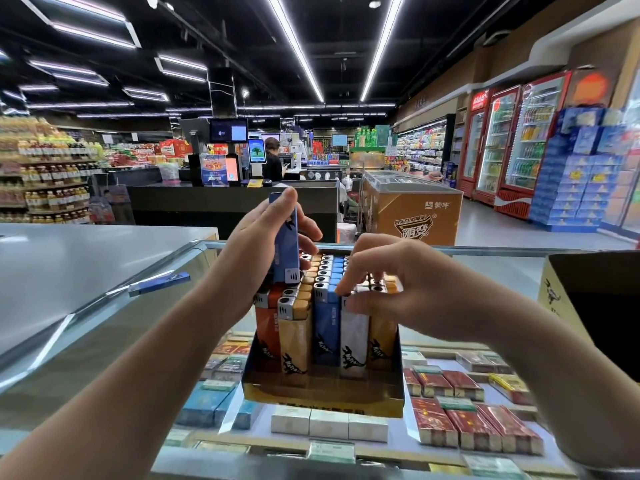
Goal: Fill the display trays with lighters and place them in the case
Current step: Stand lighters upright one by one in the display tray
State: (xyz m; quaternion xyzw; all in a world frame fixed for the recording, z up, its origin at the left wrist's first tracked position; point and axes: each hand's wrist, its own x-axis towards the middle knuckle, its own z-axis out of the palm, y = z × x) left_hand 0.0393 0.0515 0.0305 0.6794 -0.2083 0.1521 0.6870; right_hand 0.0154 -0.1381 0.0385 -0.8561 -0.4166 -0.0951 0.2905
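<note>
A yellow cardboard display tray (322, 398) stands on the glass counter, packed with upright lighters (327, 327) in orange, tan, blue and white. My left hand (266, 244) grips a blue lighter (285, 247) upside down, its metal head just above the tray's left rows. My right hand (391, 282) rests on the tops of the lighters at the tray's right, fingertips pinching around a blue and a white one. Whether it grips one I cannot tell. Another blue lighter (159, 283) lies flat on the glass to the left.
The glass counter top (104, 327) covers a case holding cigarette packs (474, 424). An open yellow and black carton (595, 299) stands at the right. Beyond the counter are a checkout desk (232, 202) with a person, a freezer chest (412, 209) and drink coolers (512, 143).
</note>
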